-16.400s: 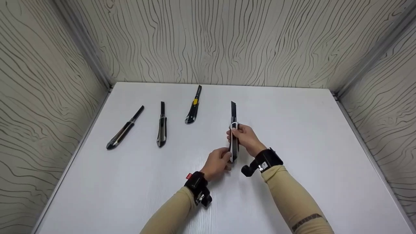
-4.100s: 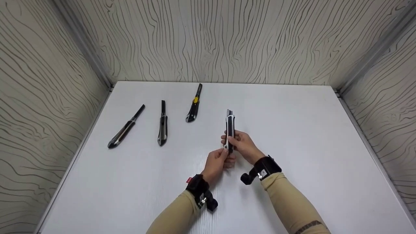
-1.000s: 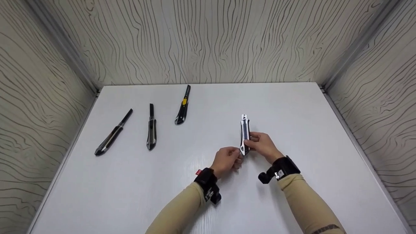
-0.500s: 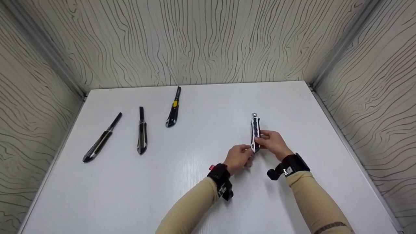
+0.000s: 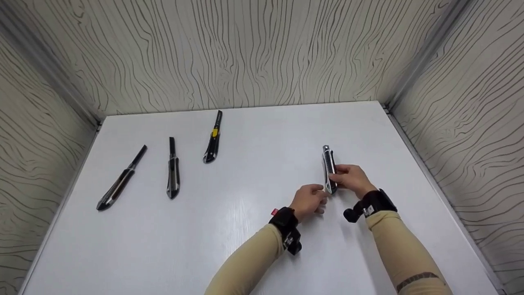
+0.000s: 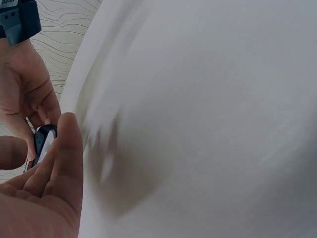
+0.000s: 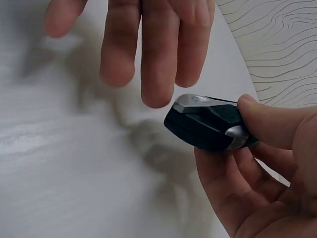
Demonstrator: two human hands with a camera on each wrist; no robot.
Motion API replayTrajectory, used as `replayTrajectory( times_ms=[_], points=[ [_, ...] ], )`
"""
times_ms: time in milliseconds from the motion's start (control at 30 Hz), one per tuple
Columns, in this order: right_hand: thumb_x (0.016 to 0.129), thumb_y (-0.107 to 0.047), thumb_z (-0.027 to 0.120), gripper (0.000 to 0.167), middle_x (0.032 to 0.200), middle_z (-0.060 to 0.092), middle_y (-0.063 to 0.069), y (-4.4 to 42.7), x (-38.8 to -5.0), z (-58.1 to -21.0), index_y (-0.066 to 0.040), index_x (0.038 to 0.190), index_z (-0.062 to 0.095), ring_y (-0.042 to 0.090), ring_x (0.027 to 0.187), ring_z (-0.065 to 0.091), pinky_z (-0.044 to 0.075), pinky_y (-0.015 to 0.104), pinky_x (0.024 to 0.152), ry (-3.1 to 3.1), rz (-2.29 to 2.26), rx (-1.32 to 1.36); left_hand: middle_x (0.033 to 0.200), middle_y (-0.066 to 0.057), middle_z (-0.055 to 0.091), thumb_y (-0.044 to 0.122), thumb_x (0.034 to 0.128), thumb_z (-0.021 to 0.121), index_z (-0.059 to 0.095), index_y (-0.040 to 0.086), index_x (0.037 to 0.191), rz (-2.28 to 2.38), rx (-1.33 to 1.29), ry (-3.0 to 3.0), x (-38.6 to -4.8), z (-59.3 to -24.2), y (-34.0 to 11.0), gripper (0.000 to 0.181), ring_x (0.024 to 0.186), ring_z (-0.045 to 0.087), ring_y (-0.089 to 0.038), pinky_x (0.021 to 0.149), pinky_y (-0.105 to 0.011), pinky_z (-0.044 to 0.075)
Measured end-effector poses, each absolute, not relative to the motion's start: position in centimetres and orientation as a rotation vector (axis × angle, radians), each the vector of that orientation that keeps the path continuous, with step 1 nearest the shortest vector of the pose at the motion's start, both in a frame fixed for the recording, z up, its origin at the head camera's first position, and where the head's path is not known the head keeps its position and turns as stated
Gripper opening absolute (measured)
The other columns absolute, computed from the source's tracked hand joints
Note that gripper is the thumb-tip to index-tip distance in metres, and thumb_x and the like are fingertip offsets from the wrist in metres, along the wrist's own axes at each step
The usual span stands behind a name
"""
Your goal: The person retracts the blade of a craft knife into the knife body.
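Partitioned work booth: white tabletop (image 5: 155, 246), wood-grain-patterned panels (image 5: 241, 53), grey corner posts (image 5: 428, 55).

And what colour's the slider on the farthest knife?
Yellow; the slider shows best in the head view.

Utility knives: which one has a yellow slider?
The black-handled knife lying nearest the back wall. The leftmost knife, the second knife from left and the held knife in the right hand show no yellow slider.

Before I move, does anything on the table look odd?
Yes: the leftmost utility knife, the one beside it and the yellow-slider knife lie with dark blades exposed, a possible cut risk; the silver-edged knife in the right hand shows no such blade. Nothing looks damaged.
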State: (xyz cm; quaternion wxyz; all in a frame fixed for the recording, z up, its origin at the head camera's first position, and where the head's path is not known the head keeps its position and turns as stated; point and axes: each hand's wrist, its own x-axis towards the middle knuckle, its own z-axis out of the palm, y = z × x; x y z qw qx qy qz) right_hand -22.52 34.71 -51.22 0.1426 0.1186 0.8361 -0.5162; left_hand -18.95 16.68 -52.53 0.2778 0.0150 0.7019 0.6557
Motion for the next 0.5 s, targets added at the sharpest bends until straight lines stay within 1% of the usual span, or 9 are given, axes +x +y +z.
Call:
replayTrajectory(
  times_ms=[100,233,500],
  points=[
    [0.093,-0.018,0.065,0.056,0.129,0.057,0.027,35.0,-22.6,-51.3,0.009,0.139,0.046,0.008,0.088,0.064,0.057,0.023,0.080,2.446,-1.433,0.352,0.101,-0.017,0.072,0.011,0.0934,0.059,0.058,-0.001,0.130,1.759,0.032,1.875,-18.9,-52.6,16.3,0.038,0.082,0.070,-0.024,0.067,-0.032,0.061],
    [0.092,-0.019,0.066,0.056,0.127,0.059,0.027,35.2,-22.8,-51.7,0.007,0.138,0.048,0.011,0.087,0.064,0.056,0.021,0.076,2.493,-1.358,0.353,0.103,-0.015,0.073,0.010,0.0945,0.057,0.060,-0.001,0.126,1.763,0.026,1.874,-19.0,-52.7,15.7,0.033,0.084,0.070,-0.023,0.068,-0.032,0.061],
    [0.090,-0.026,0.068,0.052,0.123,0.063,0.024,35.2,-23.1,-52.2,0.003,0.132,0.057,0.016,0.088,0.063,0.047,0.018,0.069,2.643,-1.175,0.396,0.107,-0.015,0.072,0.010,0.0964,0.054,0.061,-0.001,0.125,1.790,0.028,1.861,-19.4,-52.4,14.6,0.031,0.083,0.070,-0.022,0.063,-0.027,0.059]
  ],
)
